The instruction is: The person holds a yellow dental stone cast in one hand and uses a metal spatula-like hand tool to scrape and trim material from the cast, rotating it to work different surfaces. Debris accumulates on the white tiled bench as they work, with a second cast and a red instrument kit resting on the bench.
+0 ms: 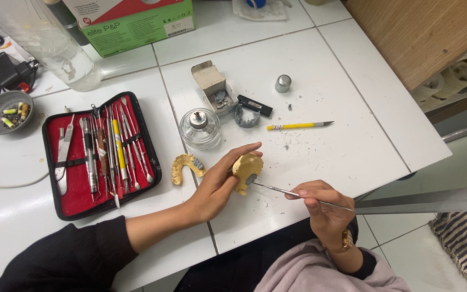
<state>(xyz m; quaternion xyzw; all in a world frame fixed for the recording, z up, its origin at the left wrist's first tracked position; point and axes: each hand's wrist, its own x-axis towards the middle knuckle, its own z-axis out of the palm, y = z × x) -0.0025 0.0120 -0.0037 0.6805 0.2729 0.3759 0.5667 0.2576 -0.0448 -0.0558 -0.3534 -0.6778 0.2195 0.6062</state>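
Head view looks down: right hand (325, 208) pinches a thin metal carving tool (298, 194) — its long axis runs up-left, tip touching the yellow dental cast (246, 167). Left hand (220, 184) clasps that cast on the white table (347, 151). Beyond sit a glass spirit lamp (200, 127) and red instrument case (101, 154).

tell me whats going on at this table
A person's left hand holds a yellow dental cast on the white table, while the right hand works a thin metal instrument against it. A second cast, a glass burner and an open red tool case lie nearby.
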